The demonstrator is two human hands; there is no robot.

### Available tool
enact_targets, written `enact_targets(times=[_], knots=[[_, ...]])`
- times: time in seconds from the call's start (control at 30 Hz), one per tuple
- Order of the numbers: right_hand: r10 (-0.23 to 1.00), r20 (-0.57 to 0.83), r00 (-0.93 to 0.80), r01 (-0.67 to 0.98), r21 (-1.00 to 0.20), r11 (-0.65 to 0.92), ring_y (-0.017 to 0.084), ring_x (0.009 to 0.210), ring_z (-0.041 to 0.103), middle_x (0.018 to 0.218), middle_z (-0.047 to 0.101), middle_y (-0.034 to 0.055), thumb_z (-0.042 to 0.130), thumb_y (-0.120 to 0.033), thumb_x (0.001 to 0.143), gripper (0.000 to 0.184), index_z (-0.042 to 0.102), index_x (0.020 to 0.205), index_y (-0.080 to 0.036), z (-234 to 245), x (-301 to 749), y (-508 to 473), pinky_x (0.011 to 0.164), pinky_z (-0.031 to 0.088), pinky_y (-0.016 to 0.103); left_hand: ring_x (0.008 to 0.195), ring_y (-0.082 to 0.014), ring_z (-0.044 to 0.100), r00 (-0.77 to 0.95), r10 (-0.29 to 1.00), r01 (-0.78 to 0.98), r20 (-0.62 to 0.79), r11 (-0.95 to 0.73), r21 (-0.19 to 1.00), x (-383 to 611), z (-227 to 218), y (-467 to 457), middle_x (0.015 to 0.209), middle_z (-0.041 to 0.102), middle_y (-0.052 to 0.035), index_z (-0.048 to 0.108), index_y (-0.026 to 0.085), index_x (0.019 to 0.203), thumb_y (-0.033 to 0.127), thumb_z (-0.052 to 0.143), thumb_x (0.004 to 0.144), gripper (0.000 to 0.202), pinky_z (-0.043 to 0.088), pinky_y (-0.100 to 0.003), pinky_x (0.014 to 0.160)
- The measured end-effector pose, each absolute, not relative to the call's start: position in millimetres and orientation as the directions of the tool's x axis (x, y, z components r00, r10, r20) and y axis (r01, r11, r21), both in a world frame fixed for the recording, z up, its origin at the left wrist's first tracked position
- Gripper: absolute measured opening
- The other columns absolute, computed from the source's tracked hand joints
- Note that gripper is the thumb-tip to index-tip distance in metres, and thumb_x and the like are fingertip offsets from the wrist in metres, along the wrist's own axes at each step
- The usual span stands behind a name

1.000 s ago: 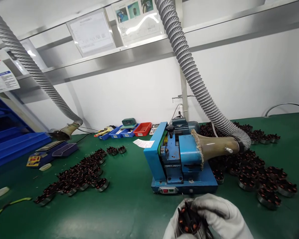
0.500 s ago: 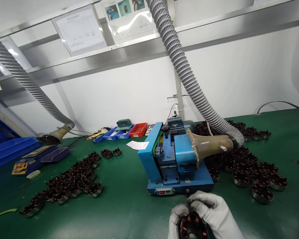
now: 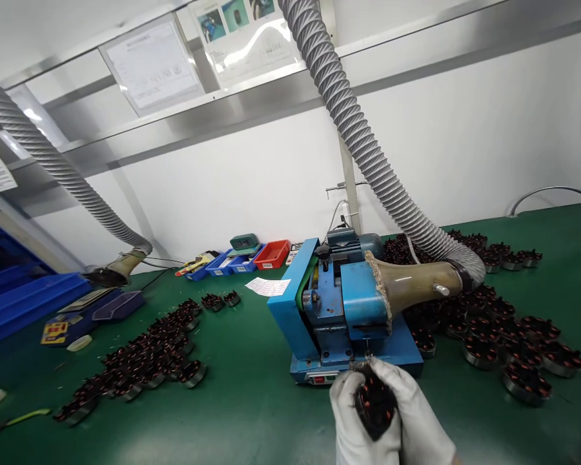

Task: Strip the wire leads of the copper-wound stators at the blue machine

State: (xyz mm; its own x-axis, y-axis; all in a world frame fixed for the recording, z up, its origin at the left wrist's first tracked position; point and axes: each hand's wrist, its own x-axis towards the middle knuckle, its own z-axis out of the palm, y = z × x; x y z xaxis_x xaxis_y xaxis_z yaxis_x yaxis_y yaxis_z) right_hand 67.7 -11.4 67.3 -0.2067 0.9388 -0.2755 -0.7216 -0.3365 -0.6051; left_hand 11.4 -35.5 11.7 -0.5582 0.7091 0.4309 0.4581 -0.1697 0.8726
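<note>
Starting at the far left, stacked blue bins (image 3: 24,300) sit at the edge of the green desk (image 3: 252,407). Just beside them lies a flat blue device (image 3: 84,310), close to the mouth of a ribbed grey hose (image 3: 53,168) that drops from the upper left. Right of the device, a left heap of stators (image 3: 145,355), dark and copper-wound, spreads across the desk, with 2 more lying a little apart behind it. Further back, against the white wall, stands a row of small trays, several blue and 1 red tray (image 3: 271,254), and a paper slip (image 3: 268,286) lies near them. At the centre stands a blue machine (image 3: 329,316). A second hose (image 3: 368,155) comes down from above and ends in a tan funnel (image 3: 416,284) set against the machine's right side. Low in the middle, directly in front of the machine's base, 2 white-gloved hands clasp 1 dark stator (image 3: 375,403). The left hand (image 3: 358,426) grips it from the left and below, and the right hand (image 3: 421,423) wraps it from the right with fingers curled over its top. The dark stator is held off the desk, just beside the machine's front edge and near a red switch (image 3: 319,379). Further right, around and beyond the funnel, a right heap of stators (image 3: 508,329) covers the desk.
</note>
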Motion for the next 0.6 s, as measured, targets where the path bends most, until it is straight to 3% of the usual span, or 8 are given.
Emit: enact_targets(times=[0.1,0.3,0.47,0.6], knots=[[0.918,-0.357,-0.172,-0.812,-0.477,-0.337,0.013,0.057,0.064,0.057,0.072,-0.0037,0.09,-0.03,0.043,0.026,0.071,0.056,-0.019,55.3,60.2,9.8,0.059,0.054,0.019,0.097,-0.023,0.062,-0.482,0.708,0.504,0.517,-0.259,0.824,7.6,3.9,-13.5,0.106,0.058,-0.0088,0.052,0.024,0.105,0.02,0.057,0.072,0.034,0.053,-0.037,0.081],[0.912,-0.4,-0.085,-0.841,-0.463,-0.281,0.014,0.055,0.066,0.056,0.073,-0.0046,0.089,-0.027,0.035,0.028,0.07,0.055,-0.021,45.1,55.3,40.0,0.058,0.057,0.021,0.102,-0.0213,0.061,-0.294,0.749,0.608,0.594,-0.333,0.721,-2.9,-1.6,13.6,0.11,0.054,-0.0092,0.045,0.023,0.116,0.016,0.059,0.075,0.044,0.055,-0.035,0.083],[0.922,-0.388,-0.007,-0.81,-0.538,-0.232,0.018,0.055,0.068,0.055,0.073,-0.0051,0.082,-0.028,0.042,0.018,0.069,0.054,-0.024,45.4,54.5,43.4,0.055,0.059,0.026,0.103,-0.0206,0.062,-0.249,0.796,0.595,0.552,-0.324,0.735,-4.1,8.5,15.4,0.113,0.053,-0.0085,0.043,0.025,0.118,0.014,0.058,0.076,0.046,0.055,-0.033,0.085],[0.96,-0.266,0.09,-0.702,-0.7,-0.128,0.018,0.058,0.07,0.058,0.074,-0.0045,0.075,-0.037,0.053,0.014,0.068,0.056,-0.025,44.7,53.0,45.4,0.056,0.058,0.025,0.099,-0.0218,0.064,-0.243,0.818,0.544,0.521,-0.33,0.771,-3.5,19.1,16.3,0.11,0.057,-0.0114,0.048,0.02,0.114,0.017,0.059,0.074,0.041,0.055,-0.034,0.083]])
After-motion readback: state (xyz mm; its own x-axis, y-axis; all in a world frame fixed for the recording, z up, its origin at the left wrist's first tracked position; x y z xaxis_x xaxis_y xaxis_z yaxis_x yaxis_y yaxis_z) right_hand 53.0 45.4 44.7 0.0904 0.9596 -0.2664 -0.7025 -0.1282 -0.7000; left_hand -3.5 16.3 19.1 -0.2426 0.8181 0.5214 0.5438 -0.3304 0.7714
